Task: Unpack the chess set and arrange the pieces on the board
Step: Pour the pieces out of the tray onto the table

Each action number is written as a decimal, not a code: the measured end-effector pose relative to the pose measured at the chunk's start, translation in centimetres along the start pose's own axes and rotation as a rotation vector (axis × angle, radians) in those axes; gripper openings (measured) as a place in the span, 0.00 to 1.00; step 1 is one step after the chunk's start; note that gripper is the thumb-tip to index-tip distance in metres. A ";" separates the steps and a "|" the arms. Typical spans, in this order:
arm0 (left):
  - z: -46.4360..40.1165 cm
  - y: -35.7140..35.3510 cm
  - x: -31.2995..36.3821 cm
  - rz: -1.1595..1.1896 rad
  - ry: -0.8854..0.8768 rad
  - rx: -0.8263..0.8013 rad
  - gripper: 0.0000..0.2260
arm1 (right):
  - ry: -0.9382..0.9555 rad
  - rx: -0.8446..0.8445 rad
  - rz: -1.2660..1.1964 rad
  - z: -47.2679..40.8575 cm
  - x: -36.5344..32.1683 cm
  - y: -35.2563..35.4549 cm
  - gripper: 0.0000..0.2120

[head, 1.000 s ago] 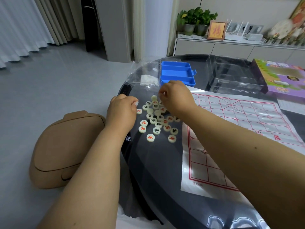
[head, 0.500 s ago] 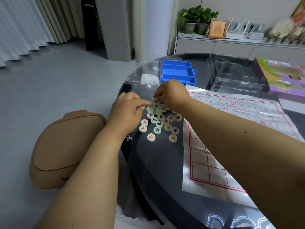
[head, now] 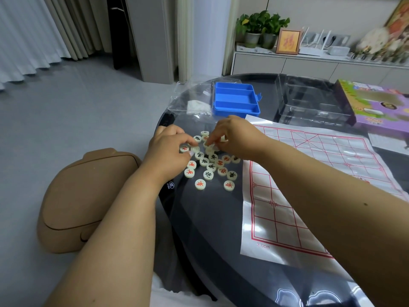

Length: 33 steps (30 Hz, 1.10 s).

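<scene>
Several round cream chess pieces [head: 209,168] with red or black characters lie in a loose heap on the dark round table [head: 212,229], left of the white paper board [head: 309,185] with its red grid. No piece stands on the board. My left hand [head: 170,149] hovers over the heap's left side, fingers curled, fingertips pinching a piece [head: 195,148]. My right hand [head: 234,138] reaches in from the right and pinches a piece [head: 209,144] at the heap's top. The hands hide some pieces.
A blue divided plastic box [head: 235,100] sits behind the heap, with a clear plastic bag [head: 190,100] to its left. A clear tray [head: 309,100] and a purple game box [head: 376,103] stand at the back right. A tan stool [head: 84,200] is beside the table on the left.
Both hands have come closer together over the top of the heap, the left moving right onto the pieces. A few pieces near the fingers have shifted.
</scene>
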State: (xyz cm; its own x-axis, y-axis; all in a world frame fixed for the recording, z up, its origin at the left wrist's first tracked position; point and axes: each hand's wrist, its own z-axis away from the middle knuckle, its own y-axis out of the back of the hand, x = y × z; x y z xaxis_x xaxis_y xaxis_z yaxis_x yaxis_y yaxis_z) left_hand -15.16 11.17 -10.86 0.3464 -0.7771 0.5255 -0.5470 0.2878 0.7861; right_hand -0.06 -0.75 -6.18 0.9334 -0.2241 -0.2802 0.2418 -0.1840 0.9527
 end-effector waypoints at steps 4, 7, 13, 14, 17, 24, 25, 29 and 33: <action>-0.1 -0.1 -0.1 -0.024 0.001 0.002 0.08 | 0.031 -0.006 0.050 0.1 -0.1 0.2 0.12; -0.2 -0.3 -0.2 -0.049 0.004 0.013 0.06 | 0.068 -0.044 0.124 0.2 0.0 0.0 0.12; -0.3 -0.3 0.0 -0.075 -0.008 0.049 0.09 | -0.048 0.098 0.095 -0.7 0.3 -0.3 0.16; -0.3 -0.3 0.0 -0.081 -0.008 0.050 0.09 | -0.061 0.089 0.123 -1.0 0.3 -0.4 0.17; -0.2 -0.2 0.1 -0.086 0.001 0.042 0.09 | -0.084 0.012 0.198 -1.6 0.2 -0.9 0.17; -0.3 0.0 0.4 -0.063 0.030 0.007 0.08 | 0.026 0.056 0.116 -0.5 -0.1 -0.3 0.18; -0.3 0.0 0.4 -0.062 0.031 0.008 0.08 | 0.058 0.035 0.108 -0.1 -0.1 0.0 0.19; -0.3 -0.2 0.3 -0.067 0.031 0.031 0.08 | 0.117 -0.077 0.125 0.6 -0.2 0.5 0.19; -0.3 -0.2 0.2 -0.048 0.027 0.065 0.05 | 0.117 -0.098 0.143 0.6 0.0 0.6 0.18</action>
State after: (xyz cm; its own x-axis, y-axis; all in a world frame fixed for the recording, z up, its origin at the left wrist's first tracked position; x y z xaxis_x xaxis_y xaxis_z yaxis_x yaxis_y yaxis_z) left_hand -14.77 11.10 -10.82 0.3928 -0.7736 0.4972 -0.5776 0.2132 0.7880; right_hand -0.07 -1.42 -5.70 0.9831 -0.1280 -0.1311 0.1238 -0.0631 0.9903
